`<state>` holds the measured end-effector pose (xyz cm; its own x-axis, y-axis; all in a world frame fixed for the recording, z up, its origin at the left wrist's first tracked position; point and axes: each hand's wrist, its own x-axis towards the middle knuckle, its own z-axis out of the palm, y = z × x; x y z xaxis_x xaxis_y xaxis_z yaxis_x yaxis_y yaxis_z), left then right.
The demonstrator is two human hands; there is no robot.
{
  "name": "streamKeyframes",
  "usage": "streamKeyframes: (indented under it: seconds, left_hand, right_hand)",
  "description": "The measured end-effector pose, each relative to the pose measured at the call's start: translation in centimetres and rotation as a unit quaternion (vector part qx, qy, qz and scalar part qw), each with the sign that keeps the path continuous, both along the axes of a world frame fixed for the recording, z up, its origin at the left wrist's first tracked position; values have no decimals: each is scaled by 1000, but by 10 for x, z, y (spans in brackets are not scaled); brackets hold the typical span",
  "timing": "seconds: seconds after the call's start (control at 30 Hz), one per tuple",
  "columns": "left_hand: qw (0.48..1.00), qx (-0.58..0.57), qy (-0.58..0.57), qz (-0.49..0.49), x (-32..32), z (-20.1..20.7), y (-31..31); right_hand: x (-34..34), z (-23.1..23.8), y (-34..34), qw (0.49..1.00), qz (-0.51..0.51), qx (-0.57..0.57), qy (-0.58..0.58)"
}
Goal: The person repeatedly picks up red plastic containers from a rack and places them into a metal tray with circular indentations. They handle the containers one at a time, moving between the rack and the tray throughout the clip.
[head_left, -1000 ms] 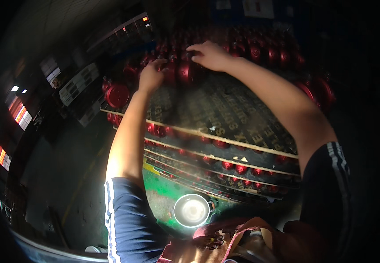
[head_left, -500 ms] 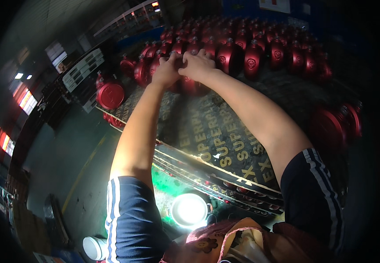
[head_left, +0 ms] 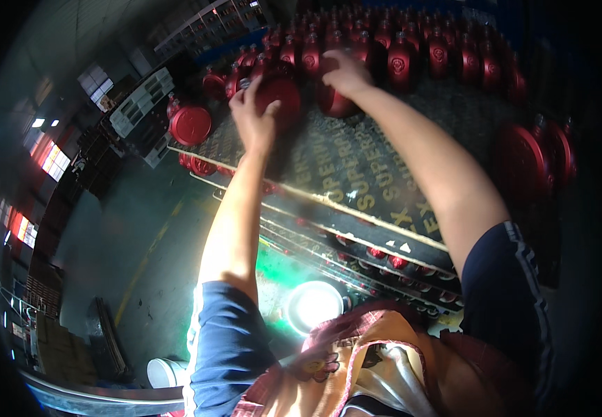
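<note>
Many round, flat-sided red metallic bottles with short necks stand on a dark printed board (head_left: 315, 167). My left hand (head_left: 254, 121) grips one red bottle (head_left: 283, 104) at the front of the group, thumb across its round face and fingers by its rim. That bottle is slightly blurred. To its right, my right hand (head_left: 348, 75) is closed over the top of another red bottle (head_left: 337, 103). The hand hides that bottle's neck, and its fingertips are blurred.
One red bottle (head_left: 190, 125) stands apart at the board's left corner, and a few red bottles (head_left: 523, 160) stand at the right. Stacked boards with more bottles lie below. A bright round pot-like vessel (head_left: 313, 306) and a white bucket (head_left: 165, 373) are on the floor.
My hands, close together before, have moved apart. The left one now has a bottle slightly left and nearer me; the right one has shifted right onto another bottle. The view has tilted a little.
</note>
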<state>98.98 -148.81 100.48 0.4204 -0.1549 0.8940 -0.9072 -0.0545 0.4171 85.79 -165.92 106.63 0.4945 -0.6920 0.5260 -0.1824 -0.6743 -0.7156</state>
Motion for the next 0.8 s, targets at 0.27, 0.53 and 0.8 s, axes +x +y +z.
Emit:
streamKeyframes:
  seconds: [0.27,0.53,0.8]
  left_hand:
    - [873,-285,283,-277,-44,-68,188]
    - [430,-422,668,-436,-64,-226,271]
    - [177,-476,698,-505,-61,-356,262]
  right_hand:
    - [-42,14,87,868,335,228,-288]
    - [-65,-84,235,634,474,509,-338]
    - [-15,-254,248,319,378,839,-226]
